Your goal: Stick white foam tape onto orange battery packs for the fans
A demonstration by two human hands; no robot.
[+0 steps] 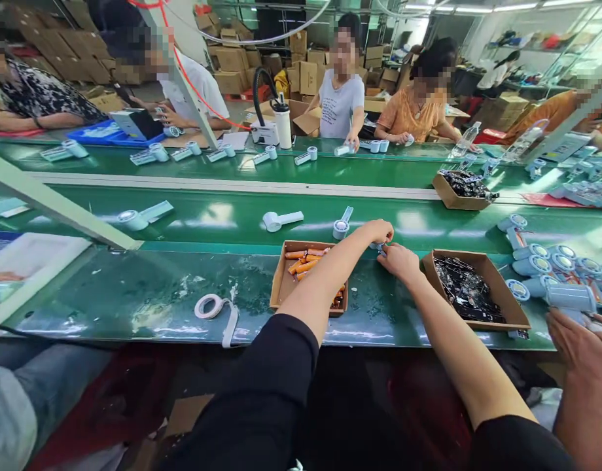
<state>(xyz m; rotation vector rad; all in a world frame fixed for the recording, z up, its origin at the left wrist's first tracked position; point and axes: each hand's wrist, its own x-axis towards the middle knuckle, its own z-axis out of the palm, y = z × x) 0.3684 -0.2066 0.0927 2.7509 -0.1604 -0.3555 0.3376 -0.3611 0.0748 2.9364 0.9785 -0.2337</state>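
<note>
Head view shows both bare hands meeting over the far side of the table (158, 281), at the near edge of the green strip (207, 209), with a small light-blue part (378, 246) between their fingertips. The right hand (400, 260) comes from the near right with its thumb and fingers drawn narrow, pinching the part. The left hand (378, 231) reaches in from the other side, fingers curled down over it and hiding most of it, so whether these fingers grip or only steady it cannot be told. The part sits between an open box (276, 288) of orange cylinders (303, 267) and a second box (502, 297) of black pieces (468, 291), while a round-headed device (341, 227) lies just beside the left hand. For work this small, it would seem best to let one hand carry the part steadily while the other makes fine, light movements, pressing straight rather than twisting. Turning the left knuckles a little aside would likely open a clearer line of sight. The left forearm crosses above the first box, so keeping it raised should avoid knocking the cylinders. Off to the right, a co-worker's hand (580, 347) holds another device (570, 297), well apart from these hands.
</note>
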